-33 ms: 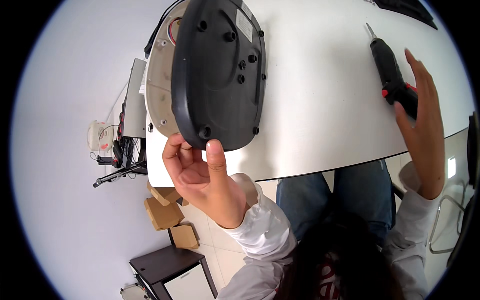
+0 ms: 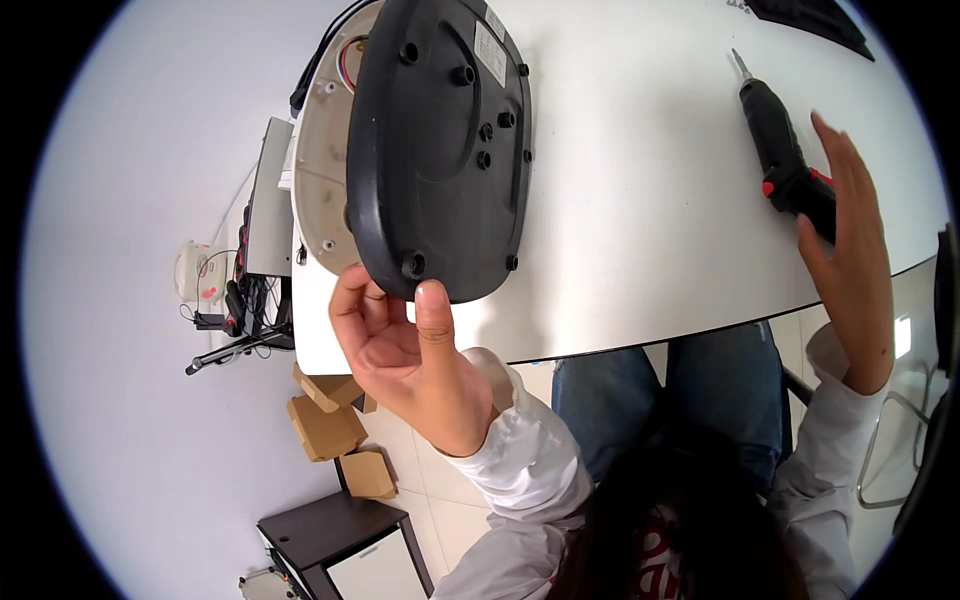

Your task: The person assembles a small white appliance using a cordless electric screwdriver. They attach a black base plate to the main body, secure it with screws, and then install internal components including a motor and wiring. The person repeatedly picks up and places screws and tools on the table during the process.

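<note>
My left hand [image 2: 400, 350] pinches the lower edge of a black plastic base cover [image 2: 440, 180], thumb on its outer face and fingers behind. The cover is tilted up on edge, showing several round screw posts and a white label. Behind it a cream plastic housing [image 2: 322, 190] is partly visible, with coloured wires [image 2: 350, 62] near its top. My right hand [image 2: 850, 250] is open, thumb and fingers spread, beside the handle of a black and red electric screwdriver [image 2: 775, 135]. The screwdriver lies on the table with its bit pointing away; the hand hides part of its handle end.
The white table [image 2: 640, 200] has a curved front edge close to my legs. A black part [image 2: 815, 22] lies at the far right, with small screws [image 2: 738, 5] beside it. Cardboard boxes [image 2: 327, 427] and a dark cabinet [image 2: 335, 530] stand on the floor at left.
My right hand has drawn slightly back toward me along the screwdriver. The black base cover and my left hand have shifted a little to the right.
</note>
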Demonstrator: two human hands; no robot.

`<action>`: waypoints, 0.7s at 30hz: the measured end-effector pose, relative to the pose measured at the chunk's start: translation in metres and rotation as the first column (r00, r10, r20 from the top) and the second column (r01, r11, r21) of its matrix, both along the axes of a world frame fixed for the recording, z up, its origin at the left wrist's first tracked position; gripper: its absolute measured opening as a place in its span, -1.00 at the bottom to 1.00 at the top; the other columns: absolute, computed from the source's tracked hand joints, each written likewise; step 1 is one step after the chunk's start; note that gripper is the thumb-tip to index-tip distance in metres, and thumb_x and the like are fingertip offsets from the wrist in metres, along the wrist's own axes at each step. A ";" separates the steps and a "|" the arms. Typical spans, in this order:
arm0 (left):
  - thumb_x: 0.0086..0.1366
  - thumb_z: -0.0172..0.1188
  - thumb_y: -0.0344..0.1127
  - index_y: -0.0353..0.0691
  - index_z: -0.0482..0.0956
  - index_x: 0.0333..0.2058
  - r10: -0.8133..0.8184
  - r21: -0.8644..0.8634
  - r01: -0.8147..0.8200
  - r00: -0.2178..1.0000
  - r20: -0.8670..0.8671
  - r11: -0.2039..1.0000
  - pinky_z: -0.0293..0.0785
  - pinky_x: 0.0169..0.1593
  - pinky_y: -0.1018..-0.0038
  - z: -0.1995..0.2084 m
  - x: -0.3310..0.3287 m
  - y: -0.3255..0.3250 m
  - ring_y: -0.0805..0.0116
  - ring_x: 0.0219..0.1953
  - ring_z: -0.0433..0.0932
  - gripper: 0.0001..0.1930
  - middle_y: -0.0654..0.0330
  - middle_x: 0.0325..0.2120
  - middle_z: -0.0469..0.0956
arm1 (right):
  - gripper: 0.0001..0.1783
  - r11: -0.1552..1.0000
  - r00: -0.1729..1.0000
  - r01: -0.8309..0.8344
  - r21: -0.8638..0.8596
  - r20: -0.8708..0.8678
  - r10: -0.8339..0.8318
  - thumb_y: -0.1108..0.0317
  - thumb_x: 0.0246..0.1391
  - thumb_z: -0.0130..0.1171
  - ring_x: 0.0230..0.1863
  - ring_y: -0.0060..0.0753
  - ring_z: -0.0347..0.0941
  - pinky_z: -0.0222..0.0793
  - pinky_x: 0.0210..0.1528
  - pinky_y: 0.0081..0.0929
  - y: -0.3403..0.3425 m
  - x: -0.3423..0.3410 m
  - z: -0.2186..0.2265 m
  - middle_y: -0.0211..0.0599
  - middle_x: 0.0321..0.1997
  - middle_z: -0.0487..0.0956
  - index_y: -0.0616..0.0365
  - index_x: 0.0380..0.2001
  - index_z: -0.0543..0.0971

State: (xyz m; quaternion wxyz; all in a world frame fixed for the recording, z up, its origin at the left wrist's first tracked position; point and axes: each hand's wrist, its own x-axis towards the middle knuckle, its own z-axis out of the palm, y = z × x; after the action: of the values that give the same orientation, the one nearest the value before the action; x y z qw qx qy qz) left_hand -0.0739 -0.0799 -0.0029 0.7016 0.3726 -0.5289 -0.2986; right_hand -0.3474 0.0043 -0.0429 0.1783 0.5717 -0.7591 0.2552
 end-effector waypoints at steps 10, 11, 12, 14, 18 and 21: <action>0.18 0.15 -0.50 -0.37 0.33 -0.06 -0.029 -0.034 0.030 0.999 0.022 0.999 0.49 -0.23 0.60 -0.006 0.003 -0.003 0.49 -0.28 0.50 -0.65 0.20 -0.31 0.50 | -0.40 0.985 0.980 0.126 0.117 0.140 -0.142 0.61 -0.29 0.14 -0.29 -0.13 0.47 0.38 -0.19 -0.41 -0.005 -0.010 -0.005 -0.14 -0.20 0.49 0.12 -0.03 0.40; 0.19 0.15 -0.50 -0.37 0.32 -0.05 -0.046 -0.032 0.047 0.998 0.034 0.998 0.49 -0.21 0.58 -0.006 0.003 -0.003 0.48 -0.28 0.51 -0.65 0.20 -0.30 0.50 | -0.41 0.985 0.973 0.156 0.070 0.161 -0.166 0.61 -0.30 0.16 -0.33 -0.13 0.48 0.39 -0.20 -0.42 -0.004 -0.007 -0.004 -0.14 -0.23 0.50 0.11 -0.05 0.41; 0.19 0.14 -0.51 -0.38 0.31 -0.04 -0.048 -0.042 0.049 0.998 0.035 0.998 0.49 -0.19 0.57 -0.005 0.005 -0.002 0.47 -0.27 0.51 -0.64 0.19 -0.30 0.50 | -0.40 0.987 0.969 0.158 0.026 0.188 -0.160 0.63 -0.31 0.18 -0.33 -0.14 0.50 0.40 -0.23 -0.43 -0.001 -0.001 -0.001 -0.15 -0.25 0.51 0.09 -0.06 0.42; 0.19 0.13 -0.51 -0.39 0.30 -0.03 -0.056 -0.057 0.058 0.998 0.042 0.997 0.49 -0.16 0.55 -0.006 0.007 -0.002 0.46 -0.26 0.51 -0.64 0.18 -0.29 0.50 | -0.38 0.984 0.957 0.168 -0.055 0.247 -0.149 0.65 -0.34 0.22 -0.34 -0.17 0.52 0.41 -0.27 -0.46 0.015 0.019 0.011 -0.16 -0.29 0.53 0.05 -0.07 0.43; 0.12 0.21 -0.50 -0.38 0.33 -0.08 -0.043 -0.012 0.043 0.999 -0.014 0.999 0.37 -0.12 0.56 -0.006 0.004 -0.001 0.45 -0.24 0.44 -0.61 0.16 -0.28 0.48 | -0.30 0.978 0.226 -0.102 -0.180 0.953 0.199 0.62 -0.38 0.33 -0.34 -0.27 0.55 0.48 -0.39 -0.51 0.050 0.052 0.031 -0.05 -0.28 0.55 0.28 -0.02 0.35; 0.20 0.12 -0.51 -0.42 0.28 -0.01 -0.043 -0.049 0.044 0.999 0.018 0.998 0.48 -0.16 0.54 -0.007 0.006 -0.002 0.45 -0.24 0.50 -0.62 0.15 -0.26 0.49 | -0.23 0.940 -0.442 -0.156 -0.304 0.872 0.209 0.57 -0.37 0.37 -0.37 -0.29 0.53 0.49 -0.46 -0.52 0.057 0.069 0.039 0.00 -0.31 0.53 0.41 0.01 0.27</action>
State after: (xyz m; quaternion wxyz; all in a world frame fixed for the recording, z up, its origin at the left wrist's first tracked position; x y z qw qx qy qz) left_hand -0.0682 -0.0814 -0.0100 0.6994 0.3462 -0.5501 -0.2973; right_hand -0.2782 0.0612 -0.0040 -0.5722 0.2181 -0.4461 0.6528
